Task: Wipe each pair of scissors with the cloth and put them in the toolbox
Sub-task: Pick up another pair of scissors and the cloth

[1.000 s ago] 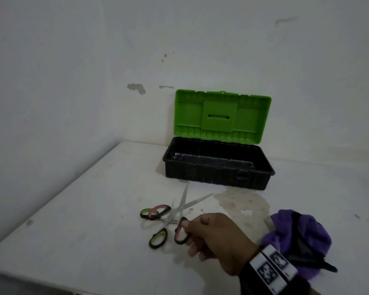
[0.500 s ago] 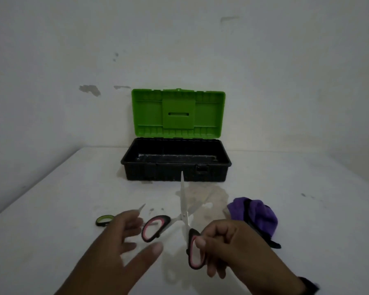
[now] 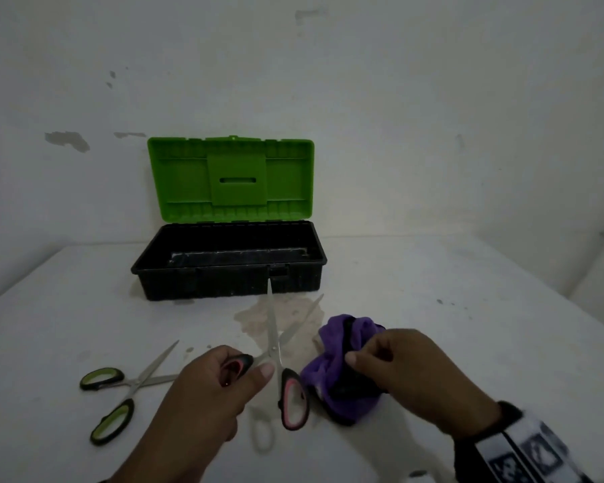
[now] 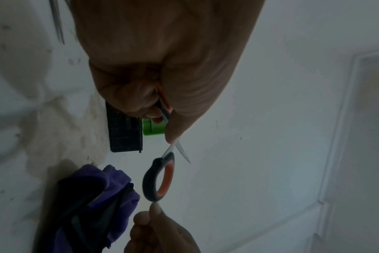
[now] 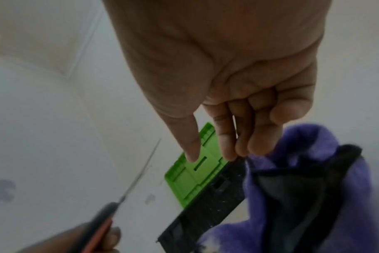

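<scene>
My left hand (image 3: 251, 369) grips one handle of the pink-and-black scissors (image 3: 293, 399). They are held just above the table with the blades spread and pointing at the toolbox. In the left wrist view the free handle (image 4: 160, 179) hangs below my curled fingers (image 4: 141, 102). My right hand (image 3: 356, 360) rests on the bunched purple cloth (image 3: 332, 371). Its fingertips (image 5: 240, 150) touch the cloth's edge (image 5: 292, 162) and the thumb stands apart. The green-handled scissors (image 3: 119, 388) lie open on the table at the left. The black toolbox (image 3: 227, 284) stands open behind, green lid (image 3: 231, 179) upright.
The white table (image 3: 450, 308) sits in a corner, with walls behind and on both sides. A brownish stain (image 3: 258, 318) marks the surface in front of the toolbox. The table's near edge is out of view.
The right hand passed the pink scissors to the left hand, then moved right onto the purple cloth. The left hand came in and closed on one handle. The green scissors stayed put.
</scene>
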A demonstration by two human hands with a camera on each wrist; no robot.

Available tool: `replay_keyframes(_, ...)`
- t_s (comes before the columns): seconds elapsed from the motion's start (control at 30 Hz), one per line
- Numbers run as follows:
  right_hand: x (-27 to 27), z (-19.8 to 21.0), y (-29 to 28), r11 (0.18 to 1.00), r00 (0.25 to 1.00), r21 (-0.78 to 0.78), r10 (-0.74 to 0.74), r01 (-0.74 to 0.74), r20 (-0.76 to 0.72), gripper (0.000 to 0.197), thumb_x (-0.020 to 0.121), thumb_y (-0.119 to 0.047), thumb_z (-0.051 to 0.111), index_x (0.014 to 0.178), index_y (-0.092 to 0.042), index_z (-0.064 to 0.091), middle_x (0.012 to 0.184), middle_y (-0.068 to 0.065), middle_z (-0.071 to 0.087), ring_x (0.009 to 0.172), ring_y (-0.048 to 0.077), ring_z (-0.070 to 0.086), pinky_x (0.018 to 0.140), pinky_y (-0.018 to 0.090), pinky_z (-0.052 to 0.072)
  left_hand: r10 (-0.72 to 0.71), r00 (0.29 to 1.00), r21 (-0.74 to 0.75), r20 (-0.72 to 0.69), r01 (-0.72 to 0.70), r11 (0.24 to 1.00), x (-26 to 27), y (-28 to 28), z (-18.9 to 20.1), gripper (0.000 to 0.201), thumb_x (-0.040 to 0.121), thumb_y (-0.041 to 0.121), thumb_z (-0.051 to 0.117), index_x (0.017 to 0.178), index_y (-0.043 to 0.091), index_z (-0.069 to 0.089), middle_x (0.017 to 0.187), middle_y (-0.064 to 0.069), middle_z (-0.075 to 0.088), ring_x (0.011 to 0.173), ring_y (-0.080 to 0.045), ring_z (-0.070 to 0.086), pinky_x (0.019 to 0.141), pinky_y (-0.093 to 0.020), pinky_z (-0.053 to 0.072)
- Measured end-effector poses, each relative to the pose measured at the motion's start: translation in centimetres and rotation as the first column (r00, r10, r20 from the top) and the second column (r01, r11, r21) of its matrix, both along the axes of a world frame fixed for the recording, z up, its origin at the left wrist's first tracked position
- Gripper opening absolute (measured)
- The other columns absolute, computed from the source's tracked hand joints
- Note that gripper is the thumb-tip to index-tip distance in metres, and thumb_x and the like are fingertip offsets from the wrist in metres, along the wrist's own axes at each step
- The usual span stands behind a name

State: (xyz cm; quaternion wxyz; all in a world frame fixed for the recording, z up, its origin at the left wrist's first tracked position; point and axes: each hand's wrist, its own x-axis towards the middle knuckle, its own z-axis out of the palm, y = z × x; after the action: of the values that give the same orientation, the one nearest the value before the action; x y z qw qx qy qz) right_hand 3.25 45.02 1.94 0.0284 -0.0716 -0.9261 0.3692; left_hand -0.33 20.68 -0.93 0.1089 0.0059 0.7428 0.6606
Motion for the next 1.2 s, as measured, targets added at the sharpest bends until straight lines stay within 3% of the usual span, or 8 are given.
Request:
replay_keyframes(0.17, -2.3, -0.3, 0.9, 0.933, 0.99, 0.342, 0.08, -0.115, 0.115, 0.018, 0.084, -0.031, 0.069, 0.073, -0.018, 0.067, 0.077, -0.001, 0.068, 0.071, 0.011, 0.061, 0.061, 0.015, 0.042, 0.015, 1.0, -0.003, -0.02, -0.015, 1.0, -0.5, 0.3, -0.1, 0.027, 0.081, 0.033, 0.074, 0.087, 0.009, 0.064, 0.055, -0.001, 0.042, 0.049, -0.016, 0.033, 0.044, -0.028, 0.028)
replay_keyframes(0.37, -4.3, -2.0, 0.3, 0.836, 0.992, 0.542, 0.025, -0.088, 0.123, 0.022, 0.088, -0.031, 0.061, 0.105, -0.017, 0.059, 0.102, 0.001, 0.064, 0.096, 0.019, 0.063, 0.075, 0.026, 0.045, 0.006, 1.0, 0.009, -0.018, -0.006, 1.0, -0.4, 0.3, -0.4, 0.025, 0.082, 0.034, 0.073, 0.085, 0.011, 0.064, 0.053, 0.001, 0.041, 0.048, -0.015, 0.033, 0.044, -0.028, 0.027)
replay_keyframes(0.43, -4.7, -2.2, 0.6, 0.822, 0.987, 0.56, 0.014, -0.102, 0.159, 0.028, 0.091, -0.031, 0.057, 0.111, -0.011, 0.063, 0.093, 0.0, 0.062, 0.1, 0.021, 0.063, 0.076, 0.025, 0.043, 0.017, 0.999, -0.007, -0.033, -0.017, 1.0, -0.4, 0.2, -0.3, 0.025, 0.082, 0.035, 0.073, 0.083, 0.012, 0.063, 0.052, 0.001, 0.042, 0.047, -0.015, 0.034, 0.044, -0.029, 0.028)
replay_keyframes(0.6, -4.6, -1.0, 1.6, 0.934, 0.995, 0.347, 0.068, -0.087, 0.067, 0.026, 0.085, -0.025, 0.067, 0.064, -0.012, 0.058, 0.06, 0.0, 0.049, 0.055, 0.009, 0.046, 0.052, 0.016, 0.034, 0.04, 0.995, -0.052, -0.091, -0.045, 0.998, -0.4, -0.4, 0.3, 0.026, 0.082, 0.038, 0.071, 0.082, 0.013, 0.063, 0.048, 0.005, 0.044, 0.043, -0.012, 0.036, 0.043, -0.029, 0.031)
replay_keyframes(0.77, -3.2, 0.8, 1.5, 0.984, 0.971, -0.173, -0.01, -0.032, -0.238, 0.023, 0.084, -0.024, 0.074, 0.063, -0.024, 0.064, 0.076, -0.011, 0.068, 0.06, 0.001, 0.056, 0.061, 0.022, 0.043, 0.077, 0.993, -0.007, -0.084, -0.078, 0.997, -0.6, -1.1, 1.8, 0.023, 0.084, 0.034, 0.07, 0.085, 0.011, 0.064, 0.047, 0.004, 0.043, 0.044, -0.013, 0.034, 0.043, -0.029, 0.03)
replay_keyframes(0.9, -3.3, 1.4, 0.7, 0.982, 0.925, -0.181, -0.014, -0.06, -0.38, 0.02, 0.082, -0.016, 0.073, 0.064, -0.019, 0.064, 0.114, -0.021, 0.066, 0.099, -0.005, 0.062, 0.081, 0.023, 0.046, 0.079, 0.993, 0.012, -0.091, -0.078, 0.997, -0.7, -1.4, 2.5, 0.024, 0.085, 0.033, 0.069, 0.086, 0.009, 0.064, 0.05, 0.002, 0.042, 0.046, -0.013, 0.033, 0.043, -0.028, 0.029)
replay_keyframes(1.03, -3.8, 2.6, -0.7, 0.947, 0.946, -0.268, 0.087, -0.176, -0.313, 0.024, 0.092, -0.025, 0.063, 0.073, -0.017, 0.076, 0.082, -0.001, 0.076, 0.078, 0.015, 0.071, 0.07, 0.028, 0.055, 0.082, 0.994, 0.064, -0.075, -0.078, 0.995, -0.8, -1.8, 3.0, 0.026, 0.085, 0.03, 0.069, 0.087, 0.006, 0.063, 0.053, -0.001, 0.037, 0.049, -0.015, 0.029, 0.043, -0.027, 0.025)
replay_keyframes(1.2, -5.4, 3.2, -1.1, 0.997, 0.944, -0.014, 0.063, -0.072, -0.325, 0.037, 0.099, -0.025, 0.051, 0.079, 0.0, 0.071, 0.079, 0.015, 0.071, 0.075, 0.031, 0.065, 0.07, 0.041, 0.053, 0.116, 0.99, 0.065, -0.079, -0.111, 0.992, -1.1, -2.8, 3.2, 0.023, 0.085, 0.03, 0.07, 0.087, 0.008, 0.064, 0.056, -0.004, 0.038, 0.05, -0.016, 0.03, 0.043, -0.027, 0.026)
